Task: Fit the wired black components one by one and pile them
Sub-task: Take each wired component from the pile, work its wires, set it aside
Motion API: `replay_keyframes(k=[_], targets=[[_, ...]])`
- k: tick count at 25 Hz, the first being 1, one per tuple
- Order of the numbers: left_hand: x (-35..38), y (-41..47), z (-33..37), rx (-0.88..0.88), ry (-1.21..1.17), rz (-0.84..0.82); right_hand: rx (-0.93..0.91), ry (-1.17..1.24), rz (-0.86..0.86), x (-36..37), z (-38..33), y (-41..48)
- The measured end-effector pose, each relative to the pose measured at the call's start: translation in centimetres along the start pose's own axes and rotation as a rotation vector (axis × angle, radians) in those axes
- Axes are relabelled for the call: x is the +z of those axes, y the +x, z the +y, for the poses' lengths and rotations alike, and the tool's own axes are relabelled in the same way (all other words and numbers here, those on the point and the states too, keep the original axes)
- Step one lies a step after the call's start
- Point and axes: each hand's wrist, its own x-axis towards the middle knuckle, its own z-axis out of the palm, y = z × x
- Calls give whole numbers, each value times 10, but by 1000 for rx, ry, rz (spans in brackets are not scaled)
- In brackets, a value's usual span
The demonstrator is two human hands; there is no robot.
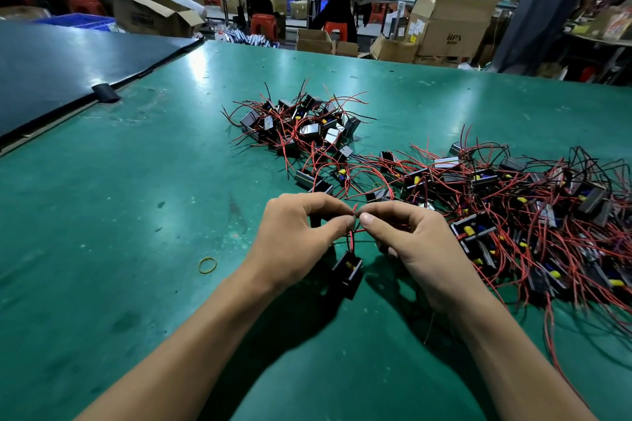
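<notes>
Both hands, left (301, 232) and right (407, 236), pinch my component's (347, 272) wires (354, 232) between thumb and forefinger, so it dangles above the surface (136, 215), probably to free the leads before fitting.

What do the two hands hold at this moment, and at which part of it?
Both the left hand and the right hand pinch the wires of one black component, near their free ends. The component itself hangs below, untouched by either grip.
</notes>
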Motion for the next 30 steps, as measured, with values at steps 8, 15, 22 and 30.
replay_keyframes(k=[8, 15, 22, 30], targets=[[0, 2, -1, -191, -264, -58, -353, -261, 151, 5, 4, -1], [-6, 3, 3, -210, -251, -144, -727, -605, 102, -3, 12, 4], [-10, 4, 4, -208, -151, -213, -487, -506, 112, -1, 4, 2], [-7, 1, 5, -102, -26, -129, 224, 27, -61, 6, -4, 2]])
